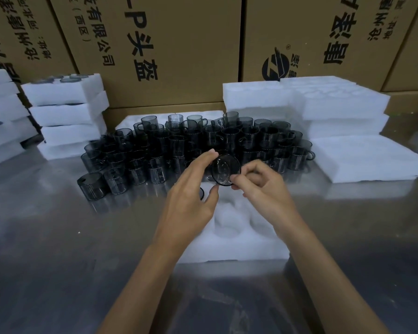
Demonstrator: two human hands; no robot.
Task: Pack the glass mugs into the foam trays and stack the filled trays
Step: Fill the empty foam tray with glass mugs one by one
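- One smoky glass mug point(225, 170) is up in the air between both hands, tipped on its side so its round mouth faces the camera, hanging just above the far end of the foam tray point(239, 247).
- Right hand point(258, 186) pinches the mug's rim at the lower right, thumb and forefinger curled onto the edge.
- Left hand point(191, 198) has its fingers stretched out along the mug's left side, fingertips touching the glass near the top; a dark ring shows under its palm, too hidden to tell what it is.
- The foam tray lies flat on the shiny metal surface point(58, 237), right under the forearms, with round pockets showing in its top.
- Just beyond the hands, a dense crowd of mugs point(193, 143) stands upright on the surface, handles pointing every which way; the nearest ones at front left sit a little apart.
- Left of that crowd, a stack of filled trays point(68, 116), dark rims peeking from the top one.
- To the right, a pile of white foam trays point(323, 109), with one lower slab point(364, 157) beside the mugs.
- Behind everything, tall cardboard boxes point(179, 44) with black print.
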